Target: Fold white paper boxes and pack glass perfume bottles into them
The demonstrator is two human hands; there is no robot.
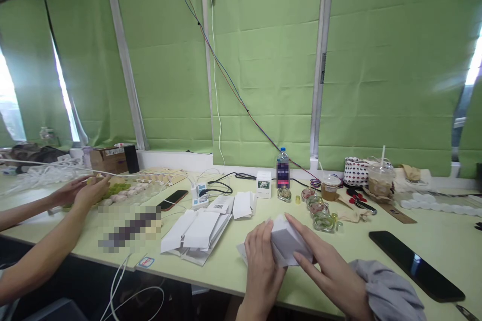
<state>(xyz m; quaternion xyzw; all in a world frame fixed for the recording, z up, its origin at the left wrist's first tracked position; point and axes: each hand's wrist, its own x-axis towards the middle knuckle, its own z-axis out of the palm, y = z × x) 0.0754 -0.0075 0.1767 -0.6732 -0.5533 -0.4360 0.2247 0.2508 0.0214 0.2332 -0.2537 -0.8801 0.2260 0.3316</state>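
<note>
Between my two hands, just above the table's front edge, is a small white paper box (288, 241), partly opened out into shape. My left hand (261, 251) grips its left side, with the fingers bent over the paper. From the right, my right hand (320, 256) holds it between thumb and fingers. Flat folded white boxes (198, 230) lie in a loose pile left of my hands. Behind them is a smaller stack of flat white boxes (244, 204). One formed white box (263, 184) with a printed picture stands farther back.
Several glass jars (324, 220) stand beyond my hands, near a water bottle (283, 168) and drink cups (380, 179). A black phone (416, 266) lies at right. A power strip (199, 195) with cables sits behind the pile. At left, another person's hands (90, 190) work over small items.
</note>
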